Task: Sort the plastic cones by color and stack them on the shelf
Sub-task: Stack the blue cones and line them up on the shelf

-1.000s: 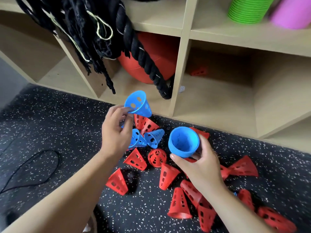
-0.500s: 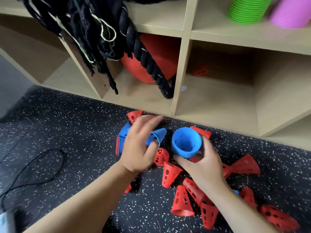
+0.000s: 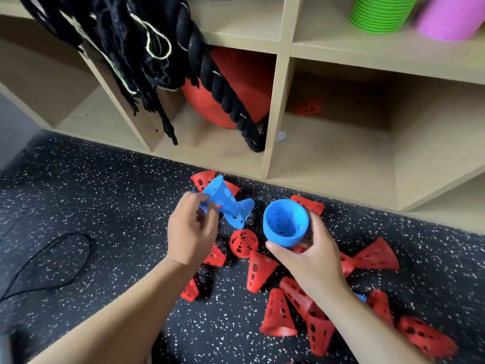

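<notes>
My right hand (image 3: 312, 258) grips a stack of blue cones (image 3: 285, 222), its open wide end facing me. My left hand (image 3: 191, 229) pinches the rim of another blue cone (image 3: 223, 198), lifted a little off the floor beside a further blue cone (image 3: 245, 206). Several red perforated cones (image 3: 259, 269) lie scattered on the speckled black floor around and under both hands. One red cone (image 3: 308, 109) lies at the back of the open lower shelf compartment (image 3: 336, 153).
A red ball (image 3: 236, 82) and a thick black rope (image 3: 217, 82) fill the compartment left of it. Green rings (image 3: 380, 11) and pink rings (image 3: 451, 17) stand stacked on the upper shelf. A black cable (image 3: 47, 261) loops on the floor at left.
My left hand came down from holding a blue cone up high, reached flat over the blue cones on the floor, and now pinches one by its rim. My right hand stayed nearly still.
</notes>
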